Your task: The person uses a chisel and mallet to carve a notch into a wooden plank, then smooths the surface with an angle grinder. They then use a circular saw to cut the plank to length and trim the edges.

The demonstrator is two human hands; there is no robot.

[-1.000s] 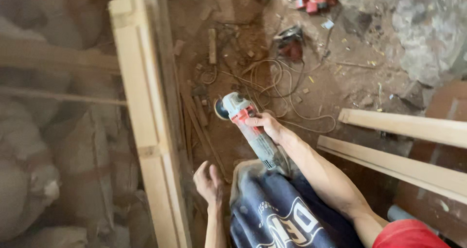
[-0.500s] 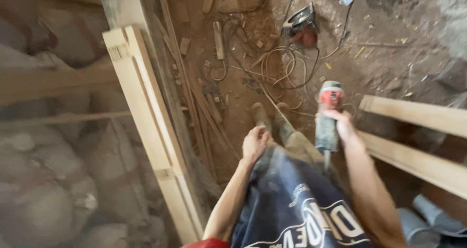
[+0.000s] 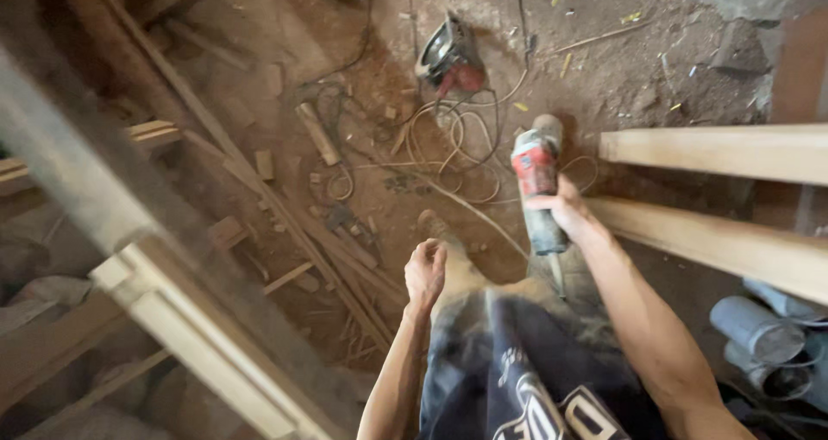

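My right hand [image 3: 569,217] grips a red and grey angle grinder [image 3: 536,181] by its body, head pointing away from me, its cord trailing down behind the hand. It hangs above the dirt floor, just left of two pale wooden beams [image 3: 716,151]. My left hand [image 3: 425,272] is loosely curled and holds nothing, hovering above my knee and dark shorts. A boot shows under the left hand.
A circular saw [image 3: 448,59] lies on the dirt ahead among tangled cords [image 3: 448,138]. Wood offcuts [image 3: 317,134] and long slats litter the floor. A pale wooden frame [image 3: 198,336] slants at the left. Grey pipes [image 3: 759,328] lie at lower right.
The view has swung so the frame sits further left. My right hand with the grinder moved right toward the beams; my left hand dropped from the frame to above my knee.
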